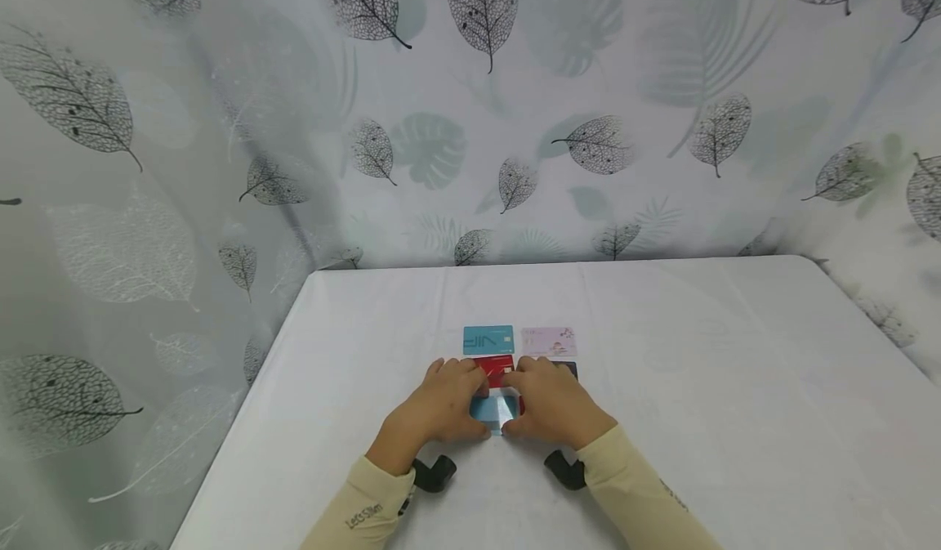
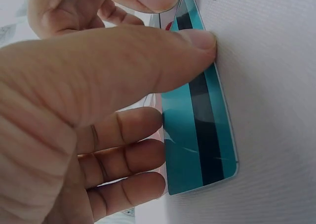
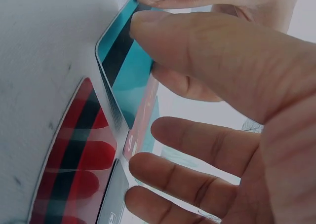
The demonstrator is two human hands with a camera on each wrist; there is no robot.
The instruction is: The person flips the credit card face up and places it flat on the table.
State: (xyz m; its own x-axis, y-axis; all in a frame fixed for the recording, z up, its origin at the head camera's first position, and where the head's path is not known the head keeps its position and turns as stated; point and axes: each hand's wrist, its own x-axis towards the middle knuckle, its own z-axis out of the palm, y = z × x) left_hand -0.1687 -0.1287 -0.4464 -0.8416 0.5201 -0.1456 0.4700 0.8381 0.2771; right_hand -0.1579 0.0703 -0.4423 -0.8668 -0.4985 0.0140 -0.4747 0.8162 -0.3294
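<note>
Left hand (image 1: 444, 399) and right hand (image 1: 551, 400) hold one teal card (image 1: 485, 409) between them, thumbs at its near edge, other fingers at the far one, the grasp narrow. It is at the near left of a cluster of cards on the white table (image 1: 698, 386), with a red card (image 1: 494, 368) just beyond, a blue card (image 1: 488, 340) and a pink card (image 1: 549, 342) farther off, a dark card (image 1: 569, 367) partly behind the right hand, and a striped red card (image 3: 74, 150) just beside it. The likeliest trouble is a nudge: the right hand's spread fingers sit near those last two, so a sideways sweep could skew them. Thin, glossy plastic might also slip if the thumbs press unevenly, dropping one corner.
</note>
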